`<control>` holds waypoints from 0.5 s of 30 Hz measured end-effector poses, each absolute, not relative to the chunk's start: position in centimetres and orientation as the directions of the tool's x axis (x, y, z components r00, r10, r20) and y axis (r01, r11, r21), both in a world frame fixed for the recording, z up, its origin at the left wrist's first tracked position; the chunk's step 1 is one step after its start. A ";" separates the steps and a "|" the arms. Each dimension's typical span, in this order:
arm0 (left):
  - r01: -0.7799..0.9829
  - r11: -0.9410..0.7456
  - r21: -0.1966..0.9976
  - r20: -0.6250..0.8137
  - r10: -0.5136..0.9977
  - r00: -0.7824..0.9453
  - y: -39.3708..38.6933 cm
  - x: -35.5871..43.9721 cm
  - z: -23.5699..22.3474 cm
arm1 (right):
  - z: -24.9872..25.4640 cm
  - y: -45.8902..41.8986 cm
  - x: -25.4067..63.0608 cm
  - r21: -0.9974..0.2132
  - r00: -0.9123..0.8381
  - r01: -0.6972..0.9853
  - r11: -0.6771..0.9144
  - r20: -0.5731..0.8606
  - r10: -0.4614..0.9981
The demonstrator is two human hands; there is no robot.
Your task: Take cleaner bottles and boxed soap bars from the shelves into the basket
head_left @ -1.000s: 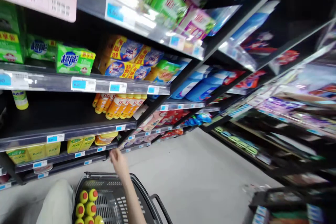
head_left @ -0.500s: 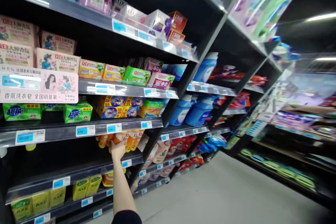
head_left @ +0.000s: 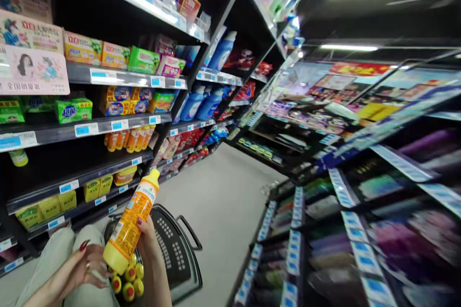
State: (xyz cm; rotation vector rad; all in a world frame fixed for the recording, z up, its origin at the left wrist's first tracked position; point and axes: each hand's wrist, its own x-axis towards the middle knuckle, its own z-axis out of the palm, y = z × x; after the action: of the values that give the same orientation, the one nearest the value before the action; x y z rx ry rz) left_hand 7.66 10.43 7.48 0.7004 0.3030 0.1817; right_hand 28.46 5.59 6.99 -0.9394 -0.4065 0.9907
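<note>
Tilted upright in front of me is a yellow detergent bottle (head_left: 132,223) with an orange label and yellow cap, gripped by my right hand (head_left: 146,232). My left hand (head_left: 84,266) is beside the bottle's base, its fingers apart and holding nothing; motion blurs them a little. Below both hands stands a dark shopping basket (head_left: 180,254). Several bottles with yellow ends (head_left: 128,276) and some red spots lie inside it, partly hidden by the held bottle and my right forearm.
On the left shelf (head_left: 46,172) are orange bottles (head_left: 135,139), yellow AXE packs (head_left: 50,206) and boxed soaps (head_left: 146,60). Blue detergent jugs (head_left: 192,103) are further along. Grey floor (head_left: 216,201) runs between this shelf and a blurred rack (head_left: 345,230) on the right.
A hand was at the orange bottles on the shelf; now the bottle is in my right hand above the basket. The view has turned right, and my left hand and the basket have come into sight.
</note>
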 end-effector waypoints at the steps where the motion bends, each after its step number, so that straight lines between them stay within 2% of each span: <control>1: -0.039 0.766 0.641 -0.189 0.207 0.960 9.2 8.1 7.6 | 7.7 3.6 27.4 -0.791 0.478 -0.570 0.220 -0.102 0.872; 5: 0.163 0.791 0.590 -0.197 -0.054 0.979 4.9 10.3 8.3 | 10.3 -2.3 24.3 -0.830 0.427 -0.523 0.192 -0.060 0.902; 10: 0.183 0.762 0.621 -0.282 0.000 0.959 0.5 10.2 9.0 | 12.0 -5.8 22.6 -0.841 0.487 -0.480 0.248 -0.021 0.873; 13: 0.213 0.710 0.671 -0.320 0.018 0.947 -0.7 9.2 10.2 | 12.0 -6.6 22.3 -0.829 0.581 -0.469 0.306 -0.029 0.813; 15: 0.192 0.675 0.712 -0.312 0.058 0.948 -1.0 8.8 11.2 | 11.8 -6.7 22.1 -0.826 0.583 -0.470 0.311 -0.026 0.812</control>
State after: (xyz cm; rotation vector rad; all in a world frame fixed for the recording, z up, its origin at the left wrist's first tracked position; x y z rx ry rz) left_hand 8.76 -0.98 11.19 0.8297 0.3232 -0.0767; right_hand 22.12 -6.74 11.85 -0.9085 -0.4381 0.8823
